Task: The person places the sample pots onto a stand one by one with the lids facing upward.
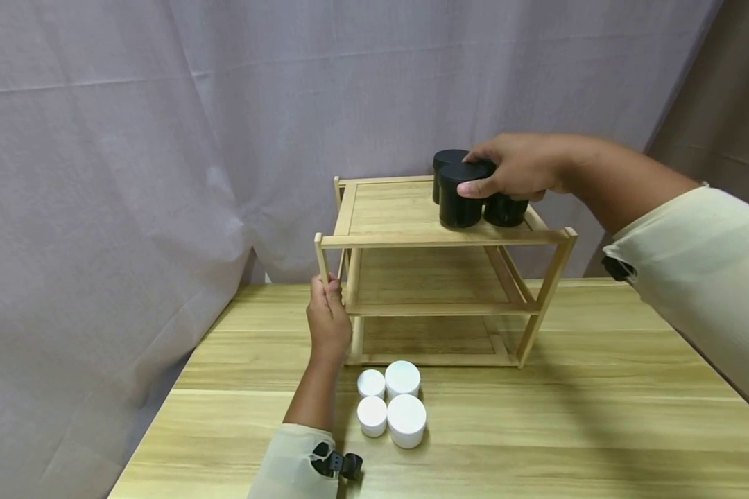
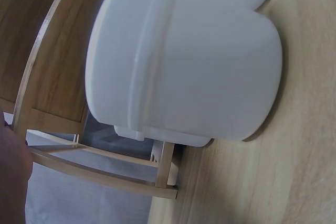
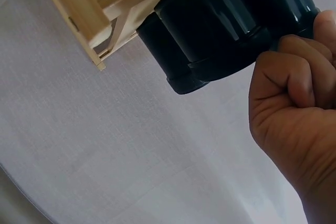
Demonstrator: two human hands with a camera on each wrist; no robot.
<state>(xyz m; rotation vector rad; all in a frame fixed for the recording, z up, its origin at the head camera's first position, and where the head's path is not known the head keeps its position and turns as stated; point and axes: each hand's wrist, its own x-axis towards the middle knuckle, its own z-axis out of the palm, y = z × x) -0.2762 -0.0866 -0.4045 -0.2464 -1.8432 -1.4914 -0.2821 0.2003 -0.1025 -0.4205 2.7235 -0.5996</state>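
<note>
My right hand (image 1: 517, 166) is over the top shelf, pinching the front black lidded jar (image 1: 458, 206) between thumb and fingers. Another black jar (image 1: 437, 181) stands behind it, and a third black jar (image 1: 505, 211) is to its right, partly under the hand. In the right wrist view the curled fingers (image 3: 299, 72) show beside the dark jars (image 3: 210, 22). Lower down, my left hand (image 1: 329, 319) grips the left front post of the wooden rack (image 1: 443, 240). The left wrist view shows only an edge of that hand (image 2: 11, 174) against the rack's wood.
Several white lidded jars, with a large white jar (image 1: 407, 421) and a small white jar (image 1: 372, 416) in front, stand on the wooden table (image 1: 237, 409) right of the left forearm. The rack has a middle shelf (image 1: 424, 277) and a bottom shelf (image 1: 424, 336). A grey curtain (image 1: 131, 138) hangs behind.
</note>
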